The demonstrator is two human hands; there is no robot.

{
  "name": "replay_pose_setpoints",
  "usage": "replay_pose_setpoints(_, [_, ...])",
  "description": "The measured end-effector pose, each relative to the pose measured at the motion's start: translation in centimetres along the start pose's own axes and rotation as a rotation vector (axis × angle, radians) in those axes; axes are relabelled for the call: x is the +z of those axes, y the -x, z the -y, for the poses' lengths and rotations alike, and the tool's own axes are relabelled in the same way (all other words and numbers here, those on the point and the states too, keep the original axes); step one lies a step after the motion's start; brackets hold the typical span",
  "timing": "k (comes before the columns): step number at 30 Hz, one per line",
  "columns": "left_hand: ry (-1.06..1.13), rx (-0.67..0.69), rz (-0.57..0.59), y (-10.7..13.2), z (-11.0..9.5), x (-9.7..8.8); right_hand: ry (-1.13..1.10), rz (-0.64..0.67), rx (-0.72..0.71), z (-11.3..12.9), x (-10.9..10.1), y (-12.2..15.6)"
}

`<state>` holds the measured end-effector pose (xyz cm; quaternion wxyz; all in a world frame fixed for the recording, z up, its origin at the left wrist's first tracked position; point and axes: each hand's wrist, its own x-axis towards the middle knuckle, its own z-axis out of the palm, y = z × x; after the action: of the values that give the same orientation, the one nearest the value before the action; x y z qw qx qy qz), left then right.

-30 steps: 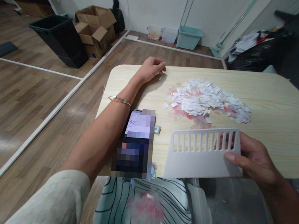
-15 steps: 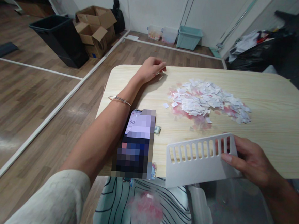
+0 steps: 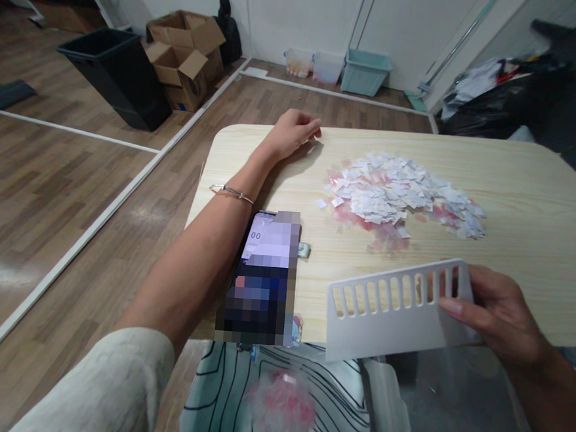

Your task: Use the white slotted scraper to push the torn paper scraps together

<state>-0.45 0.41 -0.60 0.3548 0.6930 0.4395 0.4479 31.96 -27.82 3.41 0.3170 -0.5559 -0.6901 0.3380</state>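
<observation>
My right hand (image 3: 501, 313) grips a flat white plastic piece with a row of slots (image 3: 394, 322), thumb on its near face, over the table's near edge. Beyond it lies a spread pile of small white paper pieces (image 3: 388, 197) mixed with pinkish translucent bits (image 3: 340, 213). My left hand (image 3: 296, 134) rests at the far left of the table, fingers curled in, with nothing visible in them. Under my left forearm is a phone (image 3: 264, 234), partly blurred out, with a small tag (image 3: 304, 251) beside it.
A pink translucent clump (image 3: 284, 406) lies on the patterned cloth (image 3: 221, 395) below the table (image 3: 538, 227). A clear plastic container (image 3: 453, 398) stands to its right. On the floor are a black bin (image 3: 115, 79), cardboard boxes (image 3: 185, 57), a teal tub (image 3: 366, 73) and black bags (image 3: 503, 106).
My right hand has moved slightly to the right with the slotted white plastic piece. The left hand, the phone and the paper pile stay in place.
</observation>
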Motion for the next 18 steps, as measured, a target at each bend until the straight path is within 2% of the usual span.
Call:
replay_pose_setpoints(3, [-0.009,0.010,-0.005,-0.11,0.20,-0.02,-0.060,0.059,0.024,-0.04,-0.08,0.15])
replay_pose_setpoints(9, [-0.007,0.017,0.001,-0.29,0.47,-0.05,-0.151,-0.017,0.115,-0.20,-0.14,0.62])
replay_pose_setpoints(18, [-0.009,0.007,0.013,-0.10,0.12,-0.17,-0.160,-0.014,0.085,-0.32,-0.11,0.57])
